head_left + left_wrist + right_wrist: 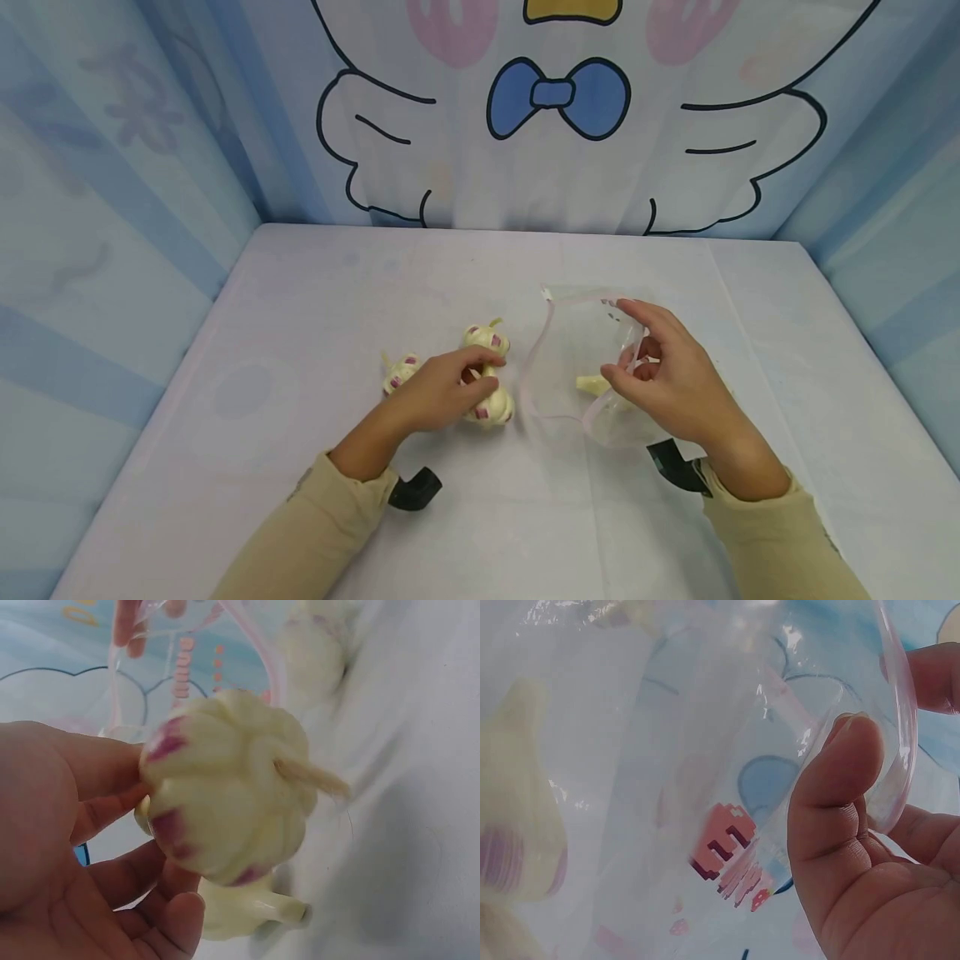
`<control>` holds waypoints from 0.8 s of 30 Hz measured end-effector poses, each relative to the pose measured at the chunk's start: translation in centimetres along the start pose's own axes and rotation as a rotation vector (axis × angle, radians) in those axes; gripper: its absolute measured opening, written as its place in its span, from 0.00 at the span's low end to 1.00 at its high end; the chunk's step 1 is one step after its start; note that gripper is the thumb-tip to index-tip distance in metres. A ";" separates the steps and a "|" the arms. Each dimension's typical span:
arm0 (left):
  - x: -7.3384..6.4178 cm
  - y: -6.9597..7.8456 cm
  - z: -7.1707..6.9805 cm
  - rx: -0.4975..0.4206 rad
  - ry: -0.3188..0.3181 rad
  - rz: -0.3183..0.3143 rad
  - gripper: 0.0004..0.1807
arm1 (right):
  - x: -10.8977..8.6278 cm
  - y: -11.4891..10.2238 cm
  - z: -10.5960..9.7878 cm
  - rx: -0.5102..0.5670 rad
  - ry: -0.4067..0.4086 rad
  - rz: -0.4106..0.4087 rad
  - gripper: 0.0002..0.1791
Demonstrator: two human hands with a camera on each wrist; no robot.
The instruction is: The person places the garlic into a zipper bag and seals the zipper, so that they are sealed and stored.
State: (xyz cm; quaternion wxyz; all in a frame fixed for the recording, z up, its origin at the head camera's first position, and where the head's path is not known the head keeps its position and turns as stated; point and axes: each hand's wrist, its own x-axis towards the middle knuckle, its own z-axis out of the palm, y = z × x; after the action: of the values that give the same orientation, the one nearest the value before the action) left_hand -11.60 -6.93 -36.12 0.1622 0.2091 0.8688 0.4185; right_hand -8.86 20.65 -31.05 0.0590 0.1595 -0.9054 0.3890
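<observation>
Two tan sleeves come in closest, with a black piece poking out at the left cuff. Past that, the left hand has thumb and fingers drawn in narrow on a garlic bulb, pale with purple patches. I'd grip it by the round body, not the skinny stem, and go snug rather than hard, since the skin looks smooth and probably slips.

A bit right of it, the right hand pinches the pink-edged rim of a clear plastic bag, thumb and index finger well apart, so the mouth gapes. Good way to do it imo: the plastic looks floppy, so spread that rim wide or it'll likely fold in. One pale bulb shows through the plastic. A side bulb sits just beside the left hand, a far bulb just beyond its fingers. Way back there's a curtain with a blue bow.

Stuff I can't make out: the left fingertips end up behind the garlic, so no clue how far they wrap. The right hand covers part of the bag, and glare makes counting what's inside a guess. Top of the curtain drawing is cut off.
</observation>
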 end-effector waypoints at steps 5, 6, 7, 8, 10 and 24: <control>0.0 0.2 -0.2 -0.004 0.081 -0.023 0.14 | 0.0 0.0 0.0 0.003 0.000 0.000 0.39; 0.0 0.2 -0.2 -0.008 0.093 -0.032 0.13 | 0.0 0.0 0.0 0.002 0.000 0.000 0.39; 0.0 0.3 -0.3 -0.019 0.101 -0.041 0.13 | 0.0 0.0 0.0 -0.001 0.001 -0.001 0.39; 0.0 0.3 -0.3 -0.027 0.111 -0.048 0.12 | 0.0 0.0 0.0 -0.004 0.002 -0.001 0.39; 0.0 0.4 -0.5 -0.048 0.121 -0.053 0.12 | 0.1 0.0 0.0 -0.010 0.003 -0.001 0.39; -0.1 1.1 -0.8 -0.187 0.162 0.063 0.09 | 0.2 0.0 0.1 -0.026 0.007 -0.011 0.39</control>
State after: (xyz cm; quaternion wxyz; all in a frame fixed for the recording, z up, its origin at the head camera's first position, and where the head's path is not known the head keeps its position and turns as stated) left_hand -11.62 -6.88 -34.73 0.0972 0.1857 0.8292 0.5181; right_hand -9.09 20.55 -31.05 0.0662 0.1624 -0.9093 0.3773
